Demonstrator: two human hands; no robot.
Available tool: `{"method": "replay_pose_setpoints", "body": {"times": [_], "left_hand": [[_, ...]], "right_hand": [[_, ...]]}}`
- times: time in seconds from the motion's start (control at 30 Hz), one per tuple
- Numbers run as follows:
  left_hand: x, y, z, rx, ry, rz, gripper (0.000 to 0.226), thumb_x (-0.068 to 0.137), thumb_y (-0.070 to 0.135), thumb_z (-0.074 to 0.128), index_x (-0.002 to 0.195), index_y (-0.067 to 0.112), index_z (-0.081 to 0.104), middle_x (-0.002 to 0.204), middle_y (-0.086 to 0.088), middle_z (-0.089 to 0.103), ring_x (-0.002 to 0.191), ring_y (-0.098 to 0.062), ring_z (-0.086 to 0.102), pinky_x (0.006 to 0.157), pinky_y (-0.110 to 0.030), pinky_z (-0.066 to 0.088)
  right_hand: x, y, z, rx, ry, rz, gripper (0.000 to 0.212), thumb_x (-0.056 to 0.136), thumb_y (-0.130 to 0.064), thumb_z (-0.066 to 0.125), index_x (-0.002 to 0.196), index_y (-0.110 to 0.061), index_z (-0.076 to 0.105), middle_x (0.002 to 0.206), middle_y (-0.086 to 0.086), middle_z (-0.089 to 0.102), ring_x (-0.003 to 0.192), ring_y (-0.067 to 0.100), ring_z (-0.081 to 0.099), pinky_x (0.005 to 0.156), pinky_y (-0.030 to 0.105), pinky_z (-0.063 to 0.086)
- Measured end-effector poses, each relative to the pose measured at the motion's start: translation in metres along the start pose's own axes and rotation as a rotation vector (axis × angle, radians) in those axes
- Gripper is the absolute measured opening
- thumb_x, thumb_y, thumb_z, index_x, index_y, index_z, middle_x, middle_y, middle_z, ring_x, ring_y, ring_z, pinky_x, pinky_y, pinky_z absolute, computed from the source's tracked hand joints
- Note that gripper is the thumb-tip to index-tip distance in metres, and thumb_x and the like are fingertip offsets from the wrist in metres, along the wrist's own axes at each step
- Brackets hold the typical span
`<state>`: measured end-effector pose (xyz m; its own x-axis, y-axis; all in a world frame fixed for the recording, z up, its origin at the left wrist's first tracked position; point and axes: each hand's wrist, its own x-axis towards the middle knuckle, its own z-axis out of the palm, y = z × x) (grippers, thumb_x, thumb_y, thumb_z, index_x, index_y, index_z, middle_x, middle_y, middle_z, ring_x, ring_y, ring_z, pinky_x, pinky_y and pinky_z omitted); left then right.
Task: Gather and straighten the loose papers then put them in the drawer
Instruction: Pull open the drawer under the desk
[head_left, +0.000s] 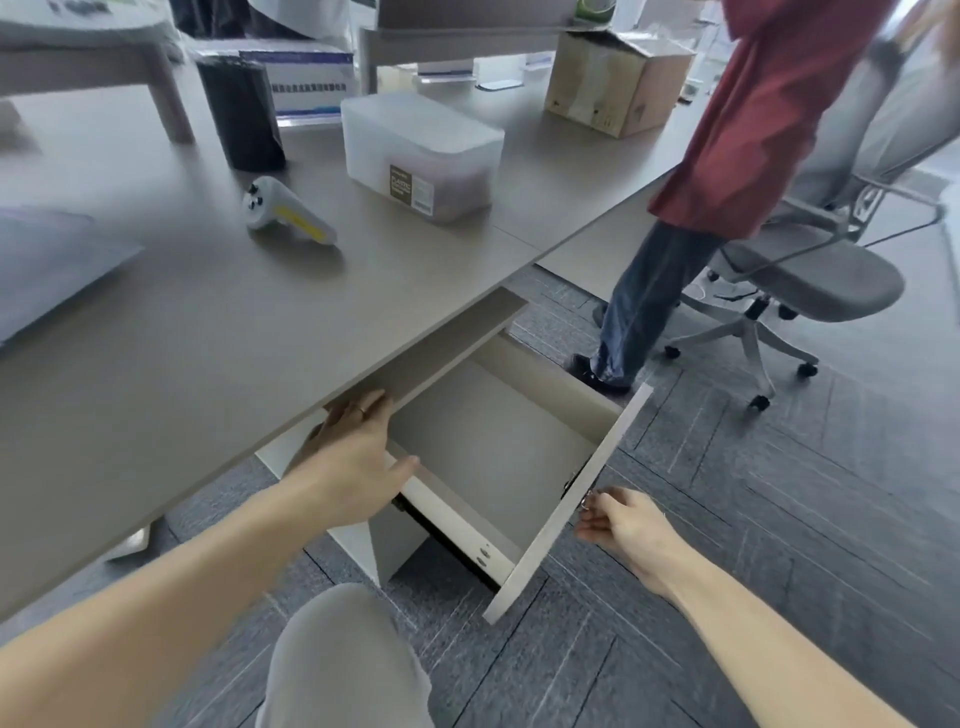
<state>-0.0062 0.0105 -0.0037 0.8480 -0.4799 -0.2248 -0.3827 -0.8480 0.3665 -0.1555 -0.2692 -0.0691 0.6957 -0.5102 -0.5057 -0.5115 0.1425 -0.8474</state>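
Drawer (498, 457) of pale grey laminate stands pulled out from under the grey-brown desk (182, 338) at lower centre of the frame, its floor bare as far as it shows. The left hand (358, 457) reaches over the drawer's near side wall, fingers loosely spread and tucked up under the desk edge, holding nothing that shows. The right hand (623, 525), at lower right, is narrowed to a pinch on a small metal key or pull (586, 501) at the drawer front; which of the two I cannot tell. No loose papers lie in the drawer. The only likely sheets are a blurred bluish-white flat stack (52, 260) at the far left edge of the desk. By my reading the drawer is being readied, and gathering is not yet done. Next, both hands must let go, cross to the left, collect the sheets and square their edges.
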Motion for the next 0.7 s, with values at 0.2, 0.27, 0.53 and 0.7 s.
{"method": "replay_pose_setpoints", "body": {"times": [0.2, 0.27, 0.53, 0.7], "left_hand": [[-0.002, 0.000, 0.002, 0.037, -0.012, 0.007, 0.086, 0.096, 0.053, 0.056, 0.164, 0.014, 0.019, 0.173, 0.002, 0.014, 0.156, -0.026, 0.018, 0.124, -0.044, 0.027], [-0.002, 0.002, 0.003, 0.042, -0.008, 0.001, 0.088, 0.096, 0.054, 0.056, 0.164, 0.013, 0.018, 0.173, 0.001, 0.013, 0.156, -0.027, 0.018, 0.124, -0.044, 0.027], [-0.024, 0.014, -0.014, -0.095, -0.011, 0.096, 0.086, 0.095, 0.053, 0.060, 0.164, 0.018, 0.022, 0.170, -0.001, 0.023, 0.154, -0.022, 0.026, 0.123, -0.037, 0.027], [-0.081, 0.003, -0.098, -0.309, 0.206, 0.251, 0.063, 0.096, 0.048, 0.064, 0.153, 0.041, 0.040, 0.144, 0.031, 0.044, 0.123, 0.002, 0.053, 0.099, -0.014, 0.037]], "right_hand": [[-0.018, 0.023, -0.031, 0.040, 0.080, 0.016, 0.029, 0.106, 0.003, 0.038, 0.086, 0.000, 0.059, 0.082, 0.016, 0.059, 0.071, 0.023, 0.061, 0.055, 0.019, 0.062], [-0.020, 0.026, -0.035, 0.047, 0.092, 0.017, 0.028, 0.106, 0.003, 0.038, 0.087, 0.000, 0.059, 0.085, 0.019, 0.060, 0.072, 0.023, 0.061, 0.054, 0.019, 0.061], [-0.042, -0.007, -0.039, -0.098, 0.244, 0.034, 0.036, 0.107, -0.034, 0.045, 0.130, -0.009, 0.054, 0.126, 0.015, 0.064, 0.104, 0.028, 0.062, 0.096, 0.046, 0.051], [-0.076, -0.101, 0.020, -0.368, 0.246, -0.574, 0.049, 0.104, -0.040, 0.049, 0.149, -0.022, 0.043, 0.153, 0.002, 0.043, 0.142, 0.021, 0.043, 0.117, 0.046, 0.039]]}}
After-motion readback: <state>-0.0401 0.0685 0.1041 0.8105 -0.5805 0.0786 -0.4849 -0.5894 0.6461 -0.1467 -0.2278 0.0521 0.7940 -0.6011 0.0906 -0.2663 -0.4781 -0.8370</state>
